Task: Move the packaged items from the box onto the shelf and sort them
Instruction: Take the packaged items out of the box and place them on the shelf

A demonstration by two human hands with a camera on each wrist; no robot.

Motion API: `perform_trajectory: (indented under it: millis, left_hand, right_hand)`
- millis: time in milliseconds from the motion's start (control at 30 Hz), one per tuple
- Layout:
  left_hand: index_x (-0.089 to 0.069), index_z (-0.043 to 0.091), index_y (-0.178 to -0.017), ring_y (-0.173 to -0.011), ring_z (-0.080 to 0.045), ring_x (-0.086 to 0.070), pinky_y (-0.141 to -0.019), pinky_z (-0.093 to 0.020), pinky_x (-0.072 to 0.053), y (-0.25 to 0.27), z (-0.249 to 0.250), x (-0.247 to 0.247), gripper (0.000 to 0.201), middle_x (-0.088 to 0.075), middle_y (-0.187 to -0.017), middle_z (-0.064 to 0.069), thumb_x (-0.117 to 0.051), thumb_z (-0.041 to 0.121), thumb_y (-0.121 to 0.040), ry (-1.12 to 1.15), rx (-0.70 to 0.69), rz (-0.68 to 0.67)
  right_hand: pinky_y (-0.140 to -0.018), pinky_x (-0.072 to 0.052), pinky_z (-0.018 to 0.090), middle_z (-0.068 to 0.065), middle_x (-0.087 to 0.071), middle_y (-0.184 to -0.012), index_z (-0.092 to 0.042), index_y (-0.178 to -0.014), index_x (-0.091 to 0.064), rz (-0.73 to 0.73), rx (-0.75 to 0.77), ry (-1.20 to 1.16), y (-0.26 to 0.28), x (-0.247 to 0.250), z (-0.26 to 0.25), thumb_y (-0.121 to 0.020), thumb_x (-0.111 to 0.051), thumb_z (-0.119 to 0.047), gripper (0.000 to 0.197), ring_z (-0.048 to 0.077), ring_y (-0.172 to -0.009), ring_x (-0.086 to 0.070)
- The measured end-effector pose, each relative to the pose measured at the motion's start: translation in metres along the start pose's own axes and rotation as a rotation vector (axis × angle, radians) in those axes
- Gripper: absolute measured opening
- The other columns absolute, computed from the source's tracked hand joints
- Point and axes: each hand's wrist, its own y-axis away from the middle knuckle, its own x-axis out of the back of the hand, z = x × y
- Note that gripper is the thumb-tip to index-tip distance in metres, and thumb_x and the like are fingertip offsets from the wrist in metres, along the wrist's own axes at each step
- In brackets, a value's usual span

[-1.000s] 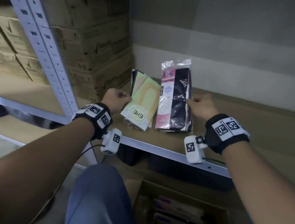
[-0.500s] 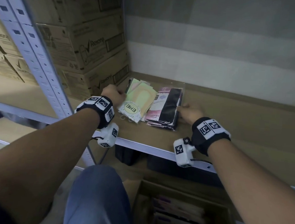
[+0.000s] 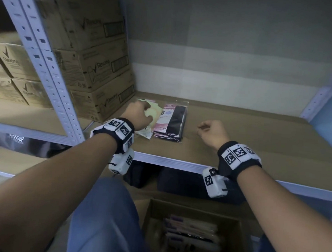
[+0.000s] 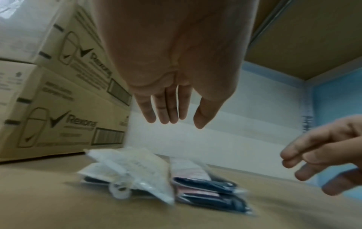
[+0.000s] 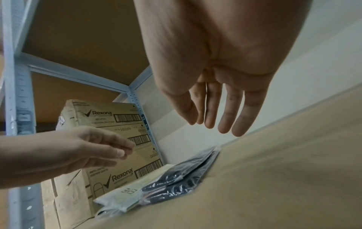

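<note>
Glossy black-and-pink packet (image 3: 171, 120) lies flat beside pale yellow packet (image 3: 155, 113).

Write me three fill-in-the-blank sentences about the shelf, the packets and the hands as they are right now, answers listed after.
1. The two packet piles lie flat on the ___.
2. The cartons stacked to the left of the piles are printed with the brand name ___.
3. Both the left hand and the right hand hold ___.

Missing words: shelf; Rexona; nothing
</note>
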Motion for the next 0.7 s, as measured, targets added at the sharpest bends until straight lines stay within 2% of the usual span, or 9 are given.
perform_trajectory:
  millis: [133, 267, 367, 467, 533, 633, 700]
  left_hand:
    - [-0.064, 0.007, -0.117, -0.104, -0.023, -0.061, -0.090, -0.026, -0.045, 0.032, 0.037, -0.013, 0.037, -0.065, -0.116, -0.009, -0.064, 0.021, -0.083, 0.011, -0.153, -0.015]
    - [-0.069, 0.009, -0.102, -0.098, -0.023, -0.061, -0.085, -0.026, -0.047, 0.064, 0.067, -0.038, 0.023, -0.065, -0.105, -0.008, -0.067, 0.017, -0.080, 0.073, -0.278, -0.071]
    - [-0.068, 0.009, -0.104, -0.097, -0.020, -0.060, -0.082, -0.022, -0.044, 0.083, 0.080, -0.062, 0.025, -0.063, -0.106, -0.007, -0.066, 0.014, -0.079, 0.125, -0.324, -0.100]
    - [-0.067, 0.010, -0.107, -0.101, -0.021, -0.060, -0.085, -0.023, -0.044, 0.102, 0.083, -0.090, 0.027, -0.064, -0.109, -0.008, -0.065, 0.014, -0.081, 0.131, -0.315, -0.178]
    - [-0.066, 0.010, -0.109, -0.103, -0.021, -0.059, -0.089, -0.025, -0.045, 0.114, 0.081, -0.109, 0.026, -0.064, -0.111, -0.008, -0.063, 0.017, -0.083, 0.121, -0.288, -0.262]
    - [-0.065, 0.009, -0.108, -0.100, -0.022, -0.061, -0.082, -0.022, -0.044, 0.130, 0.072, -0.139, 0.026, -0.064, -0.109, -0.008, -0.065, 0.019, -0.084, 0.123, -0.240, -0.348]
    - [-0.066, 0.009, -0.108, -0.099, -0.021, -0.062, -0.078, -0.020, -0.042, 0.137, 0.063, -0.160, 0.026, -0.065, -0.107, -0.007, -0.065, 0.019, -0.084, 0.089, -0.191, -0.421]
  right_hand:
    - [-0.084, -0.047, 0.030, 0.003, -0.062, -0.091, -0.010, -0.098, -0.066, 0.021, 0.043, 0.039, 0.027, 0.014, 0.016, -0.087, -0.060, -0.007, 0.013, 0.017, -0.086, -0.057]
    - [-0.082, -0.049, 0.029, 0.004, -0.067, -0.089, -0.010, -0.094, -0.069, 0.019, 0.116, 0.068, 0.055, 0.018, 0.038, -0.086, -0.058, -0.006, 0.015, 0.017, -0.083, -0.061]
    - [-0.080, -0.050, 0.031, 0.010, -0.070, -0.090, -0.013, -0.090, -0.069, -0.026, 0.120, 0.045, 0.073, 0.016, 0.062, -0.087, -0.055, -0.003, 0.018, 0.020, -0.079, -0.063]
    - [-0.080, -0.050, 0.031, 0.009, -0.070, -0.089, -0.013, -0.091, -0.069, -0.074, 0.086, 0.100, 0.088, 0.011, 0.089, -0.088, -0.055, -0.006, 0.015, 0.020, -0.082, -0.063]
    - [-0.077, -0.049, 0.026, 0.005, -0.069, -0.088, -0.011, -0.095, -0.071, -0.076, 0.082, 0.154, 0.097, 0.009, 0.106, -0.087, -0.057, -0.008, 0.016, 0.016, -0.080, -0.062]
    - [-0.078, -0.047, 0.023, -0.001, -0.066, -0.086, -0.012, -0.096, -0.072, -0.074, 0.083, 0.191, 0.109, 0.001, 0.127, -0.087, -0.059, -0.009, 0.016, 0.012, -0.081, -0.061]
    - [-0.080, -0.049, 0.023, 0.001, -0.067, -0.090, -0.011, -0.098, -0.071, -0.130, 0.039, 0.198, 0.114, -0.007, 0.144, -0.087, -0.061, -0.010, 0.015, 0.013, -0.084, -0.062]
